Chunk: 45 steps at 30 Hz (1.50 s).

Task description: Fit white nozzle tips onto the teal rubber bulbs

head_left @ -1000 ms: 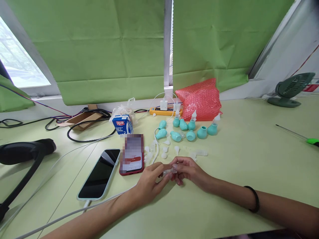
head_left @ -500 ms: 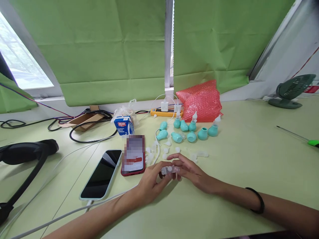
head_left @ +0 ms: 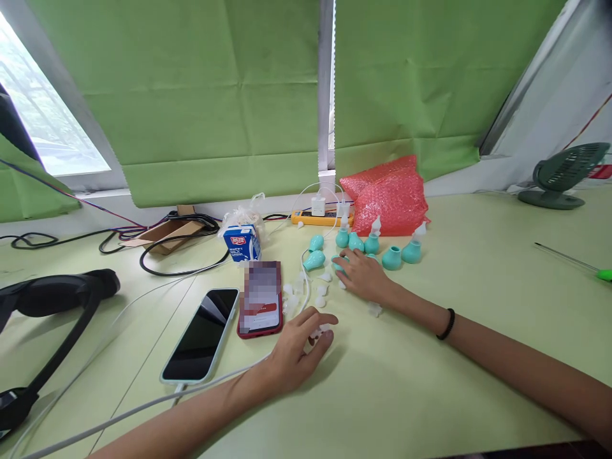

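Observation:
My left hand (head_left: pixel 303 347) is curled above the table, its thumb and fingers closed around a small translucent plastic piece (head_left: pixel 321 329), mostly hidden by the fingers. Farther forward, my right hand (head_left: pixel 361 274) has its fingers around a teal squeeze bulb (head_left: pixel 338 262) lying on the table; only slivers of that bulb show. Around it are more teal bulbs, among them an upright one with an open neck (head_left: pixel 392 257) and one with a clear nozzle (head_left: pixel 412 250). Small translucent pieces (head_left: pixel 320 299) lie scattered between my hands.
To the left are a red-cased phone (head_left: pixel 261 299), a dark-screened phone (head_left: pixel 201 335), a blue milk drink carton (head_left: pixel 242 243) and a black headset-like object (head_left: pixel 57 299). Behind the bulbs are a red bubble-wrap bag (head_left: pixel 387 197) and a yellow power strip (head_left: pixel 315 218). A screwdriver (head_left: pixel 574 258) lies at right.
My right hand has left the clear piece and moved forward onto a teal bulb. My left hand stays near its place with the piece. The camera view has shifted slightly.

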Available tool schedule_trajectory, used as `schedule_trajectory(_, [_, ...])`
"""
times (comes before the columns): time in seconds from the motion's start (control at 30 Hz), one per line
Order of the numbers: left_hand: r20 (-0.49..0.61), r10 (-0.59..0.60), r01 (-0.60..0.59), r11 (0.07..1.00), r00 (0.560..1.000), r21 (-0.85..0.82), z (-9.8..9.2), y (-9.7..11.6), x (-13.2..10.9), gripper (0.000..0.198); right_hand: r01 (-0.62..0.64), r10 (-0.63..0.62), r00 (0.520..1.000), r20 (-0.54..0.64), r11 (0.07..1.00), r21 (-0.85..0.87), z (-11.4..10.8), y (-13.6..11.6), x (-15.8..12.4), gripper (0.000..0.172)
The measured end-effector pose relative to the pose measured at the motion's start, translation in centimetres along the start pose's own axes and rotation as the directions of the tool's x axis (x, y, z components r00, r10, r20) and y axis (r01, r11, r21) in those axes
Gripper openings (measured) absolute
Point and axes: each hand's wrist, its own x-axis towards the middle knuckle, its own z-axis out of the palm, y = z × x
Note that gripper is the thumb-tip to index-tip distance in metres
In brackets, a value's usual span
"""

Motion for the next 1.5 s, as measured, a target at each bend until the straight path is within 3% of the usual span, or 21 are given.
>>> schedule_trajectory(0.13, [0.020, 0.008, -0.008, 1.000, 1.000, -0.004, 0.0, -0.1, -0.1, 0.021, -0.012, 0.014, 1.000, -0.019, 0.996, 0.090, 0.6, 0.6, 0.1, 0.024])
schedule_trajectory(0.23, [-0.039, -0.063, 0.064, 0.998, 0.997, 0.025, 0.2, -0.2, -0.3, 0.024, -0.012, 0.016, 0.999, -0.032, 0.992, 0.128, 0.9, 1.2, 0.1, 0.025])
schedule_trajectory(0.37, [-0.111, -0.044, 0.050, 0.997, 0.993, 0.050, 0.4, -0.3, -0.3, 0.035, 0.057, -0.022, 0.987, -0.157, 0.973, 0.224, 0.3, 1.2, -0.2, 0.027])
schedule_trajectory(0.53, [-0.137, 0.057, -0.052, 0.998, 0.989, 0.034, 0.3, -0.5, 0.2, 0.033, 0.238, -0.056, 0.941, -0.333, 0.809, 0.537, -1.8, -0.4, -3.2, 0.035])
schedule_trajectory(0.57, [-0.154, 0.069, -0.065, 0.997, 0.986, 0.031, 0.3, -0.6, 0.3, 0.031, 0.234, -0.030, 0.945, -0.326, 0.757, 0.609, -2.2, -0.8, -4.0, 0.036])
schedule_trajectory(0.73, [-0.271, 0.057, -0.048, 0.998, 0.961, 0.041, 0.4, -0.7, 0.4, 0.019, 0.062, -0.033, 0.998, -0.052, 0.530, 0.846, -3.1, -2.2, -7.0, 0.030])
schedule_trajectory(0.87, [-0.307, -0.033, -0.010, 0.990, 0.951, -0.139, 0.9, -0.9, 0.1, 0.014, 0.010, -0.009, 1.000, -0.008, 0.412, 0.911, -3.2, -2.6, -7.3, 0.032])
schedule_trajectory(1.03, [-0.334, -0.057, -0.059, 0.943, 0.941, -0.327, 1.4, -0.9, -0.2, 0.012, 0.023, 0.029, 0.999, -0.040, 0.450, 0.893, -2.9, -3.0, -7.5, 0.037])
schedule_trajectory(1.23, [-0.345, 0.013, -0.103, 0.965, 0.938, -0.243, 0.9, -0.3, 0.1, 0.007, 0.015, 0.033, 0.999, -0.037, 0.515, 0.857, -2.6, -3.3, -7.6, 0.039])
schedule_trajectory(1.5, [-0.310, 0.013, -0.078, 0.977, 0.951, -0.197, 0.8, -0.2, 0.4, 0.017, 0.097, -0.040, 0.995, -0.089, 0.468, 0.878, -2.8, -3.7, -7.9, 0.042])
